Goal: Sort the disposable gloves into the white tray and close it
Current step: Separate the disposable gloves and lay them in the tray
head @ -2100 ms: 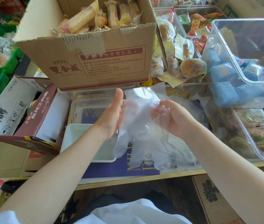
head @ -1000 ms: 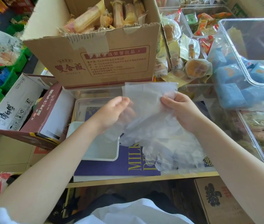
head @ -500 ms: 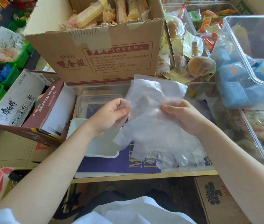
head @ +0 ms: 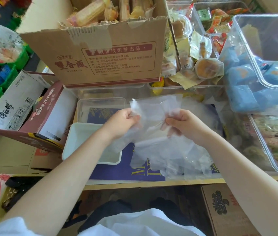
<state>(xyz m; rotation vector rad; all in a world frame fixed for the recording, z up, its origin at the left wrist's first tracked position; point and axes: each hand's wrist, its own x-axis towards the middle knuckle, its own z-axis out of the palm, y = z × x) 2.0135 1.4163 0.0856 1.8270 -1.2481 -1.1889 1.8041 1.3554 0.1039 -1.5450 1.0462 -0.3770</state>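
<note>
A thin clear disposable glove (head: 153,116) hangs between my hands above the table. My left hand (head: 123,120) grips its left cuff edge with curled fingers. My right hand (head: 181,124) pinches its right side. Below them lies a loose heap of more clear gloves (head: 174,159) on a purple book. The white tray (head: 79,133) sits open just left of the heap, partly hidden by my left forearm. A clear lid (head: 100,103) lies behind the tray.
A big cardboard box of wrapped snacks (head: 104,53) stands right behind the work spot. Clear bins (head: 262,79) with packets crowd the right side. A maroon carton (head: 37,116) lies left of the tray. The table's front edge (head: 151,183) runs below the purple book (head: 126,169).
Both hands have gone from flat against the glove to gripping its upper edge, bunching it. The view has tilted slightly; the tray and heap stay put.
</note>
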